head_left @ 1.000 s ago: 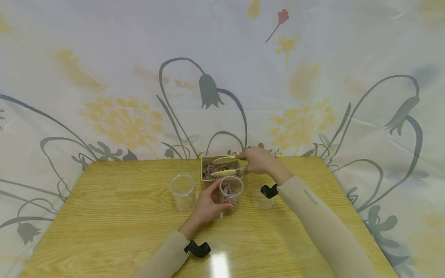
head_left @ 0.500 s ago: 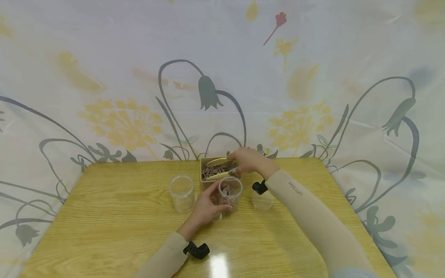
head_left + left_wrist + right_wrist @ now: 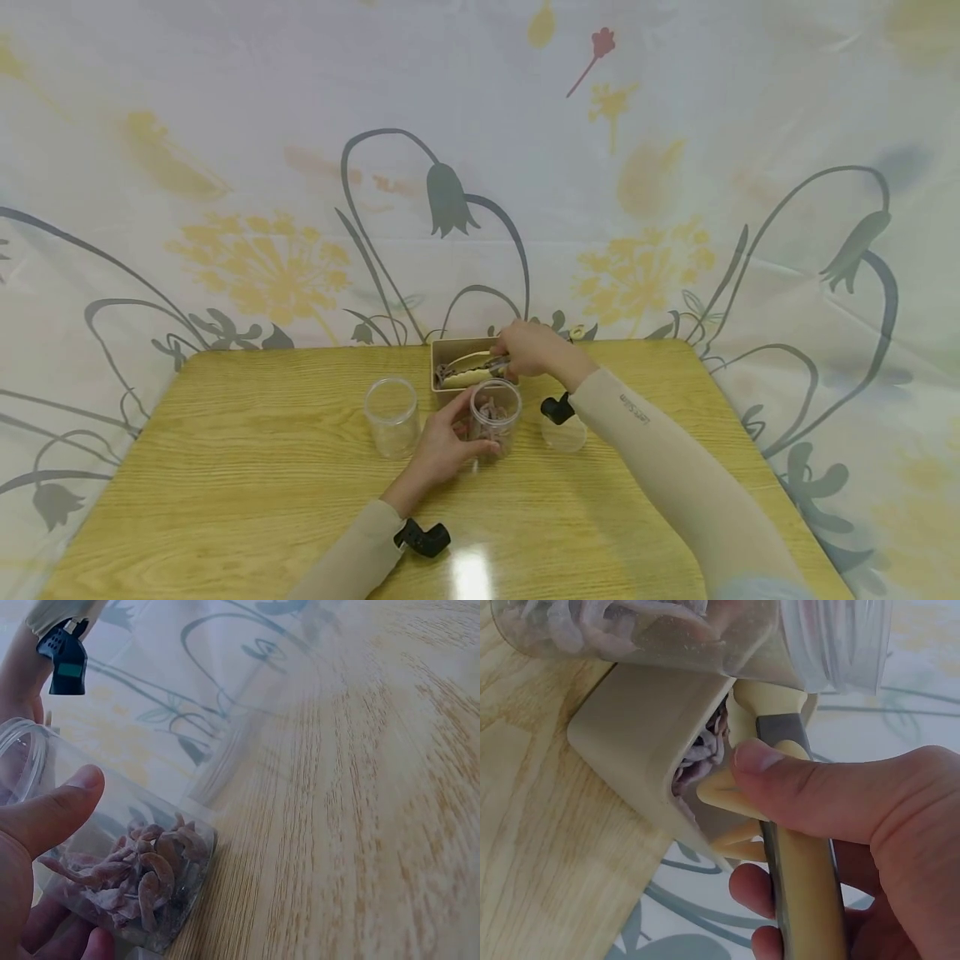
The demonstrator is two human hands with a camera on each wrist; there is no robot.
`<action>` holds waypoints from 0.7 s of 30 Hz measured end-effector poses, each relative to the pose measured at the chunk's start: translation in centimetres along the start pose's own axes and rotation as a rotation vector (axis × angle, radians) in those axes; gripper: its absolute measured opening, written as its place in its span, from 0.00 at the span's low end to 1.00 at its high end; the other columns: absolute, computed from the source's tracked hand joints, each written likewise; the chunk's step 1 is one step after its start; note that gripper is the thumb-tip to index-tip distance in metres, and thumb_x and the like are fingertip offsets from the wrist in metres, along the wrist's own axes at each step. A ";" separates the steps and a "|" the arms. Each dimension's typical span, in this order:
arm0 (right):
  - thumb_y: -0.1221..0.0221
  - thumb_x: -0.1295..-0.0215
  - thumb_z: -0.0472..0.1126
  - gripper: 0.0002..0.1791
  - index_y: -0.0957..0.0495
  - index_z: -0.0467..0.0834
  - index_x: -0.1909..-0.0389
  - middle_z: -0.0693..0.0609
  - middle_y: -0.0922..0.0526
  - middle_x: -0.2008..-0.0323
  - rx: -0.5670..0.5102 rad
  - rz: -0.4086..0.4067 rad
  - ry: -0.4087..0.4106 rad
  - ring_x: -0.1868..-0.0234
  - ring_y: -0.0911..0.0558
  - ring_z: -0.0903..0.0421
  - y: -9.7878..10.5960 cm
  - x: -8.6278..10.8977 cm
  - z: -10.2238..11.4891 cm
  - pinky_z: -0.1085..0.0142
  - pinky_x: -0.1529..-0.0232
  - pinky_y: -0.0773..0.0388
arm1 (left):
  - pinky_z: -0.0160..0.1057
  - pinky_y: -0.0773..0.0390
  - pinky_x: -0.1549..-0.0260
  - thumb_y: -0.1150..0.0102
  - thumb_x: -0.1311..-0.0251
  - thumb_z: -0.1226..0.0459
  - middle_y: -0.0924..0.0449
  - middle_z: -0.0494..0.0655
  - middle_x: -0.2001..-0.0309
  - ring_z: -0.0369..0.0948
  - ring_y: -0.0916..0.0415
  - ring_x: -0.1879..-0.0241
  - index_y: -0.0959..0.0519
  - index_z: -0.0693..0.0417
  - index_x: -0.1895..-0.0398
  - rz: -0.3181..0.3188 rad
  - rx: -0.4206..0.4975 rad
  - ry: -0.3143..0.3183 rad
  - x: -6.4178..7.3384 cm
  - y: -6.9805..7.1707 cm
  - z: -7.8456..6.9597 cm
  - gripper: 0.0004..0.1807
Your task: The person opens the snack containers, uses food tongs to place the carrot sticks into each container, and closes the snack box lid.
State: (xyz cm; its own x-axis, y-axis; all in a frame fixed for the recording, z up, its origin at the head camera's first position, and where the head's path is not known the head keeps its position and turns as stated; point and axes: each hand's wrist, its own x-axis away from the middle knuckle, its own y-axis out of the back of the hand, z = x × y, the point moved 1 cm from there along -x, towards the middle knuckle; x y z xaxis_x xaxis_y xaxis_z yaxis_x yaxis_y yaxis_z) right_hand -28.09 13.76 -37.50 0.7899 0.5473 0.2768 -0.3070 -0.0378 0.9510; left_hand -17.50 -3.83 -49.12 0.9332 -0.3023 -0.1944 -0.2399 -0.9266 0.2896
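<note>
My left hand (image 3: 442,443) grips a clear plastic jar (image 3: 497,427) that stands upright and has no lid on. Curled purplish-pink strips (image 3: 154,874) lie in the lower part of the jar, with the thumb across its side. Directly behind it is a beige rectangular bin (image 3: 622,727) with more such strips inside. My right hand (image 3: 531,350) holds tongs (image 3: 806,892) with metal arms and cream-coloured ends. Those ends reach down into the bin and stand close together, with some strips between and beside them. The jar hides part of the bin's front.
A second clear jar (image 3: 393,423), without a lid, stands to the left. On the right, a clear round lid (image 3: 566,437) lies flat on the wooden table (image 3: 225,475), partly under the right wrist's camera. A patterned cloth (image 3: 660,125) hangs behind the table's far edge.
My right hand has moved left and the tongs have sunk deeper into the bin, their ends drawing closer together around strips. The left hand keeps the jar in place.
</note>
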 end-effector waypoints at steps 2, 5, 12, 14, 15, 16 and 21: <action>0.29 0.42 0.39 0.23 0.16 0.48 0.44 0.51 0.17 0.46 0.013 -0.017 0.001 0.52 0.16 0.50 -0.1 0.1 0.1 0.58 0.59 0.18 | 0.55 0.24 0.45 0.20 0.54 0.64 0.23 0.51 0.39 0.49 0.27 0.39 0.33 0.46 0.27 -0.001 -0.003 -0.005 0.0 0.0 0.1 0.48; 0.29 0.41 0.41 0.21 0.15 0.48 0.46 0.54 0.16 0.47 0.025 -0.043 -0.002 0.55 0.16 0.51 -0.1 0.2 0.1 0.61 0.64 0.19 | 0.54 0.24 0.45 0.20 0.54 0.64 0.23 0.50 0.39 0.49 0.27 0.39 0.33 0.46 0.27 0.000 0.004 -0.002 -0.1 0.0 0.1 0.48; 0.30 0.39 0.44 0.19 0.15 0.51 0.46 0.53 0.15 0.49 0.067 -0.083 0.006 0.55 0.16 0.50 0.0 0.7 -0.1 0.57 0.62 0.18 | 0.54 0.23 0.46 0.21 0.54 0.65 0.24 0.52 0.38 0.51 0.28 0.38 0.34 0.50 0.26 0.007 0.023 -0.001 -0.2 0.0 0.2 0.49; 0.30 0.39 0.45 0.19 0.15 0.51 0.46 0.52 0.15 0.50 0.072 -0.100 0.008 0.55 0.16 0.50 0.0 0.9 -0.4 0.56 0.61 0.18 | 0.54 0.23 0.47 0.21 0.54 0.66 0.24 0.54 0.39 0.52 0.28 0.39 0.34 0.51 0.26 0.003 0.023 -0.007 -0.2 -0.1 0.2 0.48; 0.30 0.38 0.46 0.19 0.15 0.51 0.46 0.52 0.15 0.50 0.063 -0.108 0.006 0.55 0.16 0.50 -0.1 1.0 -0.6 0.57 0.61 0.18 | 0.55 0.23 0.48 0.21 0.54 0.67 0.24 0.55 0.39 0.52 0.28 0.39 0.34 0.52 0.27 0.000 0.030 -0.013 -0.2 -0.1 0.2 0.48; 0.30 0.39 0.46 0.19 0.15 0.51 0.46 0.52 0.15 0.50 0.049 -0.117 0.004 0.56 0.16 0.51 -0.1 1.1 -0.8 0.58 0.62 0.18 | 0.55 0.23 0.48 0.21 0.54 0.69 0.24 0.56 0.39 0.53 0.28 0.39 0.34 0.53 0.27 -0.004 0.037 -0.009 -0.1 -0.1 0.1 0.48; 0.30 0.38 0.47 0.20 0.15 0.49 0.46 0.52 0.14 0.52 -0.042 -0.132 0.010 0.59 0.15 0.53 0.1 1.5 -1.8 0.59 0.61 0.18 | 0.57 0.24 0.47 0.22 0.54 0.70 0.24 0.57 0.39 0.54 0.28 0.39 0.33 0.56 0.28 -0.006 0.031 -0.004 0.1 0.1 -1.1 0.47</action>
State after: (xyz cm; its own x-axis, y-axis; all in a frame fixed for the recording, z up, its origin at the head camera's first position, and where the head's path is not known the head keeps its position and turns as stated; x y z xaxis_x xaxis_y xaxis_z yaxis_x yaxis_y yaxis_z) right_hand -27.86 16.08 -37.24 0.8194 0.5537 0.1482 -0.2229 0.0696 0.9724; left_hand -17.13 -3.74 -48.12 0.9335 -0.2978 -0.1996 -0.2428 -0.9348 0.2594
